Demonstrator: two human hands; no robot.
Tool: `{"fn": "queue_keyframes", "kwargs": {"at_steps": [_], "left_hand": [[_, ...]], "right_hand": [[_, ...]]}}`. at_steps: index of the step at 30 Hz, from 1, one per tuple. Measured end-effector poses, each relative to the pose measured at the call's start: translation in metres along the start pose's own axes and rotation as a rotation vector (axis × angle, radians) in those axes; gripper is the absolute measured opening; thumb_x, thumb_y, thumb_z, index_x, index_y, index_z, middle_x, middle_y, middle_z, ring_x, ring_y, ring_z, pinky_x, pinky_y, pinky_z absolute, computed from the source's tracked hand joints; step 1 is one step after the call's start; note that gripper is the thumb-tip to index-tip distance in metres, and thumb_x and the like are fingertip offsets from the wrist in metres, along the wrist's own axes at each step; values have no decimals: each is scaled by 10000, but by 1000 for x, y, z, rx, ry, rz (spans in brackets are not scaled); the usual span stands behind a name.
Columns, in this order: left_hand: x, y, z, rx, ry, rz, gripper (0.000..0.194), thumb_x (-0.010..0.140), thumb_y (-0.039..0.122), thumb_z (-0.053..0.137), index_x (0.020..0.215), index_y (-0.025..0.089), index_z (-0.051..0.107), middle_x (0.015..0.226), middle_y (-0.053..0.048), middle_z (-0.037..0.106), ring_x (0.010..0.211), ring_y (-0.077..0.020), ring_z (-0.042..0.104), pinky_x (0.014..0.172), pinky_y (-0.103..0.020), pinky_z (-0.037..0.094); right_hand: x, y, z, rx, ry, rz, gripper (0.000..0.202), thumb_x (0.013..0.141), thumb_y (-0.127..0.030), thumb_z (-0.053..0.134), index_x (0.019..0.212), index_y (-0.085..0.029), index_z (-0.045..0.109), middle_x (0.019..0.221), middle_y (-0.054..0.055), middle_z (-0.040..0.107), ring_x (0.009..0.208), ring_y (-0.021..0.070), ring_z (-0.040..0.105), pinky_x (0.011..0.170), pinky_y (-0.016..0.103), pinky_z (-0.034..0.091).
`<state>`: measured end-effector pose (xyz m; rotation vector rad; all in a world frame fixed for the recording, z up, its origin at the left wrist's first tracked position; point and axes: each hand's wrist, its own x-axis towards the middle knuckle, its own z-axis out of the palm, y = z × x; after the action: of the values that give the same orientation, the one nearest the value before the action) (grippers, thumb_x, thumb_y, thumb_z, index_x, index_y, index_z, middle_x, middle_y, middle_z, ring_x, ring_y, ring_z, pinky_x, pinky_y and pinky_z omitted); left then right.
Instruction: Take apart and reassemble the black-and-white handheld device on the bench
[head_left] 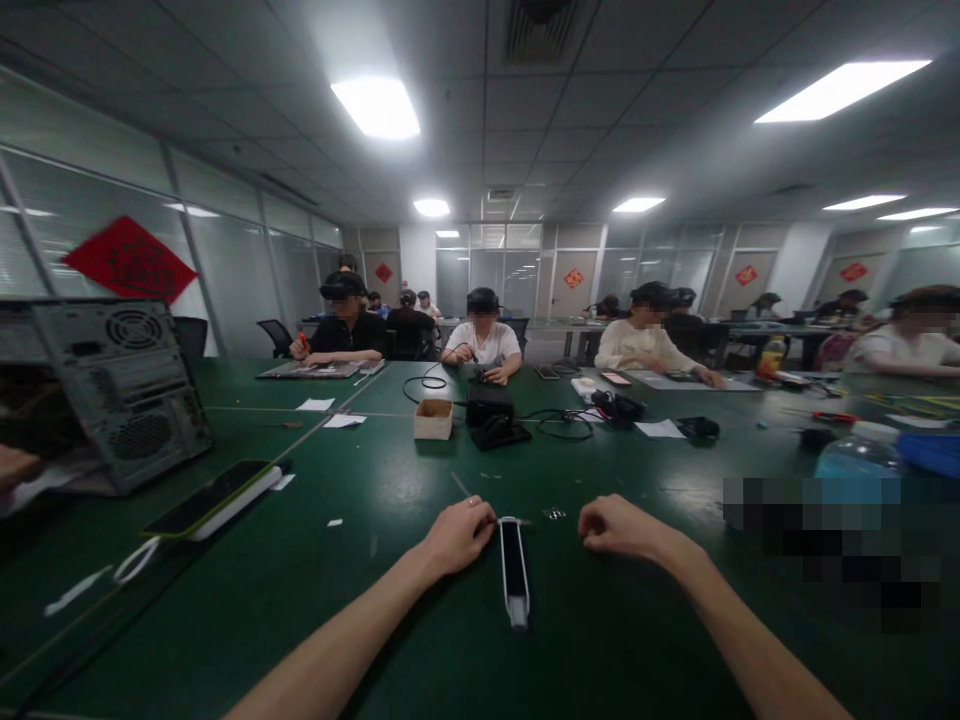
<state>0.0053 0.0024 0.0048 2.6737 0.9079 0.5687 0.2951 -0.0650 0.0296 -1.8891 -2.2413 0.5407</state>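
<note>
A narrow device [514,565] with a white frame and a dark face lies lengthwise on the green table in front of me. My left hand [459,535] rests at its upper left side, with curled fingers close to the top end and a ring on one finger. Whatever those fingers hold, if anything, is hidden; a thin pale strip shows just beyond them. Several tiny metal pieces [554,514] lie to the right of the device. Beyond these, my right hand [619,525] rests on the table, its fingers curled into a loose fist with nothing visible in it.
An open computer case [142,390] and a green-edged device [214,500] are at left. Ahead stand a small open box [433,420] and a black object [491,405] with cables [562,422]. A bottle [862,452] stands at right. People work across the table.
</note>
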Motion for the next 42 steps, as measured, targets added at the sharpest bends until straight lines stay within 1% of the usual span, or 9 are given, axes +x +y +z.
{"fn": "queue_keyframes", "kwargs": {"at_steps": [5,8,11,14,19,27,34,38,42], "left_hand": [[-1,6,-4,17,1,-12,163,863,229,452,946,188,586,919,-34,580,803,-149,557,701,-254,440],[-2,12,-9,27,25,-52,182,853,269,473,976,188,578,960,-40,576,818,-160,562,716,-273,453],[-4,19,-15,34,102,-71,257,847,321,495,1054,182,556,1023,-54,565,844,-173,562,742,-302,459],[-6,27,-16,25,157,7,299,844,333,521,1111,200,535,1038,-49,564,871,-176,556,756,-304,457],[-8,35,-9,-21,195,166,178,849,279,562,1008,198,578,989,-41,598,889,-166,554,778,-289,459],[-5,25,0,-143,275,246,160,842,253,592,983,178,599,935,-37,629,857,-137,580,780,-249,484],[-4,18,-2,-160,252,249,173,879,297,537,950,163,621,878,-38,640,757,-115,588,707,-224,487],[-2,8,-17,-78,150,165,179,888,272,516,1013,182,608,939,-34,635,815,-123,589,760,-238,472],[-2,-4,-25,9,19,123,173,894,247,500,1008,186,616,955,-33,636,864,-141,588,777,-247,450]], "right_hand": [[2,-4,0,-67,45,-10,160,731,-197,542,785,-181,692,813,39,680,724,150,610,639,232,432],[1,-14,-2,-58,144,-45,167,751,-196,531,836,-187,675,824,34,668,736,152,599,662,247,431],[2,-32,1,67,322,-129,205,804,-241,511,956,-189,638,875,37,652,780,151,587,706,263,440],[4,-58,12,312,429,-185,208,833,-316,520,969,-184,606,900,36,641,800,147,580,712,265,455],[6,-91,32,668,348,-273,176,798,-327,588,879,-171,594,851,24,618,780,146,569,722,276,467],[14,-89,43,923,314,-252,366,704,-497,666,816,-179,525,776,1,565,760,154,557,711,292,466],[12,-95,43,837,319,-253,367,757,-507,609,910,-184,525,820,19,595,784,165,582,722,301,471],[10,-85,36,451,409,-207,253,838,-396,528,977,-188,562,881,41,621,783,163,572,700,291,459],[9,-67,29,194,376,-185,233,864,-338,483,966,-174,614,943,62,621,839,173,564,752,303,450]]}}
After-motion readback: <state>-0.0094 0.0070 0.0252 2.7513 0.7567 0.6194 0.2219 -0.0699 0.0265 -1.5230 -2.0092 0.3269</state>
